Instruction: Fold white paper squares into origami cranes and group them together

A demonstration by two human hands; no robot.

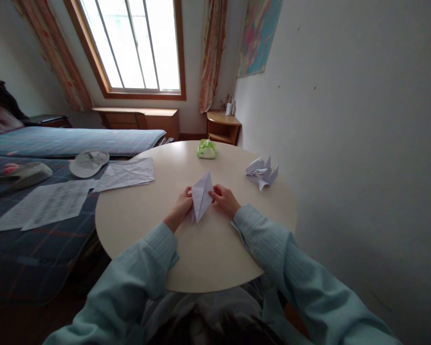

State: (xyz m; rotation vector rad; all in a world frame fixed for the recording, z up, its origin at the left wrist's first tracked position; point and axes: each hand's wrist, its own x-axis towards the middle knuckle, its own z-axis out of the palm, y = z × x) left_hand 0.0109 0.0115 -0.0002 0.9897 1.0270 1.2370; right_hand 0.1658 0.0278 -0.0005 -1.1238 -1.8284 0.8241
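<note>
At the far left, printed sheets (57, 206) lay on the plaid bed (25, 268), and creased white sheets (129, 172) rested over the left edge of the round table (136, 225).

Next along was the left hand (180, 206), drawn narrow and holding the left side of the folded paper (202, 197); some of its fingers were hidden behind the layers. The paper itself was between the two hands, above the middle of the table, a slim diamond with one point aimed away from the person. Whether its near tip touched the tabletop, I could not tell.

It looked almost weightless, so force hardly mattered (a careless squeeze was the greater danger). The creased, layered parts would likely be stiff, the single flaps softer, and the thin tips easy to bend or crush. The dry surface seemed unlikely to slip from the skin, though layers might slide over each other. The wide side corners were probably the best places for a thumb-and-finger pinch, leaving both tips free.

Beyond it, toward the far rim, sat a green packet (207, 149). The right hand (225, 199) pinched the paper's right edge lightly, and farther right, well apart, lay some folded pieces (262, 173) with pointed flaps.
</note>
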